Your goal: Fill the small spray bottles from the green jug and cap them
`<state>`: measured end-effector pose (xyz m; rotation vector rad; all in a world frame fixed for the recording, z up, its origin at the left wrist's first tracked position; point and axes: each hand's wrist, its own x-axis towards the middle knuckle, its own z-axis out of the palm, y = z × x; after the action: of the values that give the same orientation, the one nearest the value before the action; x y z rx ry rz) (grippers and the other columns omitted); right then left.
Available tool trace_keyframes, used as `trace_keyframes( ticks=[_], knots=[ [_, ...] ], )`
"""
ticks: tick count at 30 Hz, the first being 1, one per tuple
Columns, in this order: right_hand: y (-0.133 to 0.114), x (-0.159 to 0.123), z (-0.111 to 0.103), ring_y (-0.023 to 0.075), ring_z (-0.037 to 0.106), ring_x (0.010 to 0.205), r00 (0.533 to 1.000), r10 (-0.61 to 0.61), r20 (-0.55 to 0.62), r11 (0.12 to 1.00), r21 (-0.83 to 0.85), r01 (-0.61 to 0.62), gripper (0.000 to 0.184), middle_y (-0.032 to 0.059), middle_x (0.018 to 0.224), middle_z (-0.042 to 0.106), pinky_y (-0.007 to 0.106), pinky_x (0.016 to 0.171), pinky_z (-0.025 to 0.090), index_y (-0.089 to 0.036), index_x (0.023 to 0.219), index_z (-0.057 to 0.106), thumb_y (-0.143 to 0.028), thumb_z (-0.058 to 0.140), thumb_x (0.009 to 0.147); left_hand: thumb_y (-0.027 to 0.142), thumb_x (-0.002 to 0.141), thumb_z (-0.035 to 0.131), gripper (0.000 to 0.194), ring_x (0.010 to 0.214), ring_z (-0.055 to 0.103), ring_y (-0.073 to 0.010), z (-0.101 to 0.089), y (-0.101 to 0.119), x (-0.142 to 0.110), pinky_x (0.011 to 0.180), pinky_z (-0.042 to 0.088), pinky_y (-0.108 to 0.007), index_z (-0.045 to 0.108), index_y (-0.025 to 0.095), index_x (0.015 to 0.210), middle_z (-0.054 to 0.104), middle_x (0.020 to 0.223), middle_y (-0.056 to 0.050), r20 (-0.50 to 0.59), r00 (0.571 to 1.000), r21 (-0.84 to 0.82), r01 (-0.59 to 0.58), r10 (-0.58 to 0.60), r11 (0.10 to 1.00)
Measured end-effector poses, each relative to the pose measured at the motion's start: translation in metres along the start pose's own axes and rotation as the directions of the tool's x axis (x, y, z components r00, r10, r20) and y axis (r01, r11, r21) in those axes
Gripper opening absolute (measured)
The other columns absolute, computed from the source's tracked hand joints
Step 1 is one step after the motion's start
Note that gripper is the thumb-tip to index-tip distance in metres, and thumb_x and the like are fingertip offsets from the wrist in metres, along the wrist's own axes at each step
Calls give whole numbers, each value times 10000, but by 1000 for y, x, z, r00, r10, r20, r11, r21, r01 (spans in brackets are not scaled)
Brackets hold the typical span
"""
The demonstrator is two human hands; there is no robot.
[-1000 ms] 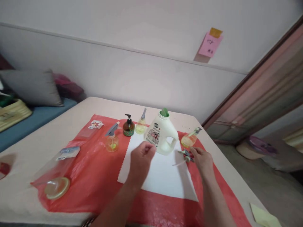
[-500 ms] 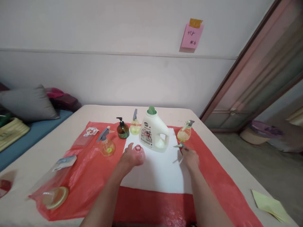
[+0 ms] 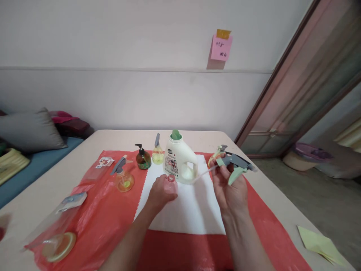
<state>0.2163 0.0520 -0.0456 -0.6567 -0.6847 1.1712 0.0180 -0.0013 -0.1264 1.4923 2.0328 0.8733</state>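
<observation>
My left hand is wrapped round a small pink clear bottle with an uncapped neck, over the white cloth. Raised at the right, my right hand grips a grey and green trigger spray head; its thin clear tube points left toward the jug. Just beyond both hands stands a large white jug with a handle, a label and a green piece in its mouth. Behind my right hand, a yellowish spray bottle is partly hidden.
Left of the jug stand a yellow spray bottle, a brown pump bottle and an orange-tinted spray bottle. Clear plastic packaging and a round lid-like disc lie on the red sheet. Yellow paper lies at right.
My right hand has lifted the spray head off the cloth and turned palm up with it. My left hand has moved slightly right with the pink bottle. The view has shifted a little.
</observation>
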Motion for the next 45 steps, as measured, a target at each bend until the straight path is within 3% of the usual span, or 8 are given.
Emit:
trace_keyframes(
  ticks=[5,11,15,20,23,26,35,45],
  knots=[
    [-3,-27,20,212,668,1082,995,15,98,999,37,-19,438,25,1165,706,509,1043,552,-280,1068,710,-260,885,666,244,625,854,672,1093,599,-249,18,15,-17,943,515,-374,581,230,1238,601,1141,-48,84,992,-112,-81,91,990],
    [-12,-35,19,230,671,1127,979,-124,159,991,-36,132,390,29,1135,728,508,1083,514,-289,1103,716,-272,842,735,234,581,806,663,1088,575,-270,26,23,-29,938,491,-383,583,230,1205,568,1131,-54,98,983,-216,-128,152,968],
    [-11,-37,12,247,685,1101,973,-133,189,977,-139,161,325,40,1084,742,514,1047,533,-284,1090,732,-320,823,780,229,570,795,640,1092,573,-282,20,27,-30,939,487,-391,595,217,1178,572,1116,-60,78,985,-247,-133,156,960],
    [9,-37,-2,239,691,1073,958,58,281,967,-253,15,440,40,1131,755,456,998,549,-296,1191,720,-322,849,772,207,577,782,631,1166,572,-298,8,38,-38,1014,462,-417,595,232,1180,624,1198,-65,28,990,-294,-124,138,948],
    [21,-40,-5,238,696,1052,886,245,393,932,-346,-105,472,43,1183,753,410,957,556,-284,1188,738,-309,875,737,222,586,807,693,1181,579,-295,-3,43,-46,1016,463,-430,586,257,1242,643,1247,-60,10,997,-345,-72,81,936],
    [25,-44,-3,247,704,1038,836,310,453,926,-344,-157,431,40,1121,769,396,915,566,-277,1130,764,-338,883,720,239,582,824,734,1190,574,-299,-13,45,-52,992,470,-426,577,266,1273,644,1271,-62,13,998,-365,-48,57,930],
    [30,-38,-10,195,670,828,852,327,410,894,-425,-139,491,20,987,756,348,798,559,-266,1106,767,-369,925,653,259,579,804,647,1110,546,-319,-23,51,-54,938,450,-434,586,282,1187,630,1150,-61,45,998,-224,-28,39,974],
    [25,-42,-5,294,661,1144,873,355,335,900,-374,-223,436,38,1077,770,483,1097,475,-302,1008,795,-380,948,606,197,664,696,562,1070,543,-303,-21,55,-58,969,484,-460,553,254,1204,591,1086,-74,-103,981,125,-151,165,981]
  ],
)
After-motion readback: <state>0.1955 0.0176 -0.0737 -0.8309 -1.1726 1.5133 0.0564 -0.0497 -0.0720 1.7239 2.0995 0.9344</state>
